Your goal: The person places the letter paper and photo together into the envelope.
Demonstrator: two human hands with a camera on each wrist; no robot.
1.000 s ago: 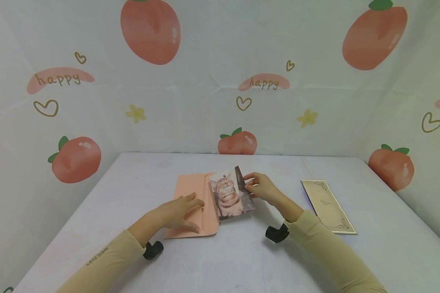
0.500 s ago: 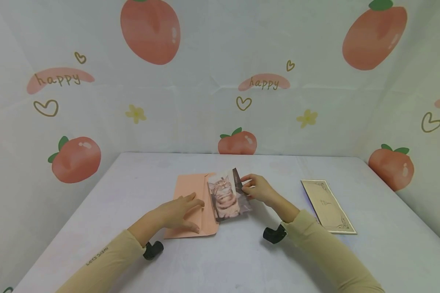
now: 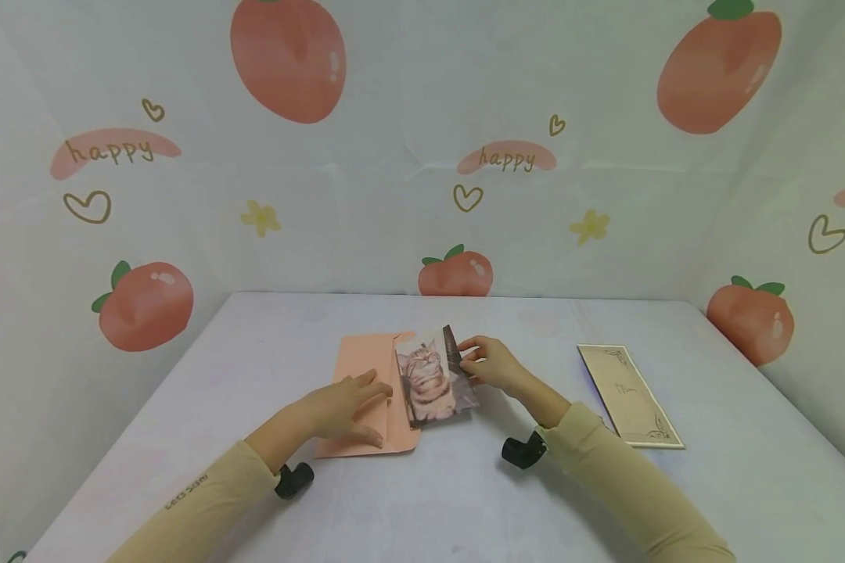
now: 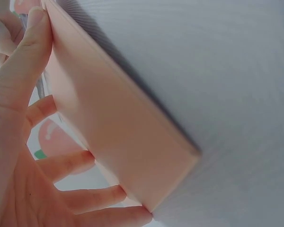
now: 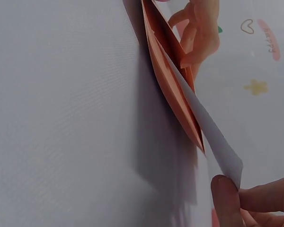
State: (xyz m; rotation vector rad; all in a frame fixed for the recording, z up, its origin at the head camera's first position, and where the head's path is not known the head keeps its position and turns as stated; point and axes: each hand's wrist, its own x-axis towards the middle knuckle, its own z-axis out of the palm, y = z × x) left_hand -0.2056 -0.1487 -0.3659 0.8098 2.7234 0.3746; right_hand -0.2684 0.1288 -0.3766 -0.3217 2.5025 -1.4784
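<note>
1. At left, left hand (image 3: pixel 345 405) spread, touching pink envelope (image 3: pixel 363 356), partly hiding it.
2. Centre: cat picture (image 3: pixel 426 383), tilted, overlapping envelope's right side.
3. Right hand (image 3: pixel 496 366) pinching its right edge.
4. Far right: beige card (image 3: pixel 630 393), right sleeve (image 3: pixel 623 481) nearby.

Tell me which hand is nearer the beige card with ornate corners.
Right. The right hand, pinching the cat-picture card, is left of the beige card, across a gap; the left hand is farther left, at the peach envelope.
</note>
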